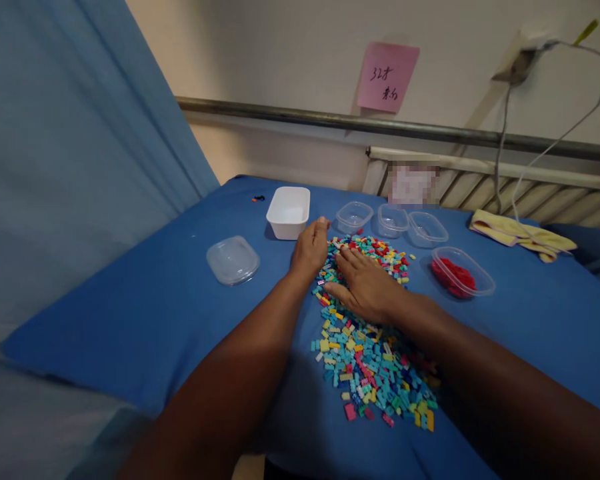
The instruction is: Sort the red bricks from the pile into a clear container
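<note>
A long pile of small toy building bricks (pixel 375 360) in turquoise, yellow, pink, red and blue is spread on the blue cloth. My right hand (pixel 367 283) lies palm down over the upper part of the pile, fingers stretched and thumb apart. At the pile's left edge my left hand (pixel 311 248) stands on its side, thumb uppermost, touching the bricks. It looks open and cupped, though most of its fingers are hidden. Just beyond it is a white plastic tub (pixel 289 207). To the right of the pile, a clear container (pixel 485 283) holds red bricks.
Three clear containers (pixel 355 217) stand in a row behind the pile. A clear lid (pixel 233 260) lies to the left, with a small black and orange item (pixel 259 198) farther back. A folded yellow cloth (pixel 520 235) rests at back right. A blue curtain (pixel 80 167) hangs at left.
</note>
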Action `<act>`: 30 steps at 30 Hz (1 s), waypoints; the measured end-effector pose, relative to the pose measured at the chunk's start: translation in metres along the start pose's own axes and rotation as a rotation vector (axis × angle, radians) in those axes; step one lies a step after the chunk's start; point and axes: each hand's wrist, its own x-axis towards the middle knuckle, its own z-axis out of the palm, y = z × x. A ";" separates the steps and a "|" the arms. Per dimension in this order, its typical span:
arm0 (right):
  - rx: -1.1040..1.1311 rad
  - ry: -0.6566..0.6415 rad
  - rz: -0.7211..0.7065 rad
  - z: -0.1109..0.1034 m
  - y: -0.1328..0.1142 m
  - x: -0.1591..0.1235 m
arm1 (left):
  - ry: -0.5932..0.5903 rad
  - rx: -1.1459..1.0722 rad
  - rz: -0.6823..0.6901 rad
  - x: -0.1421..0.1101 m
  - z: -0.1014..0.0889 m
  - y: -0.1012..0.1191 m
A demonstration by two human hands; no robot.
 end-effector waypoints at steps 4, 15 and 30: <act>-0.006 -0.002 0.001 0.000 -0.018 0.009 | 0.022 -0.054 -0.051 0.002 -0.002 0.001; 0.145 -0.004 -0.218 -0.004 -0.032 -0.047 | 0.023 -0.060 -0.062 0.002 -0.006 0.013; 0.166 0.268 -0.053 -0.014 0.084 -0.108 | 0.033 -0.054 -0.090 0.000 -0.004 0.014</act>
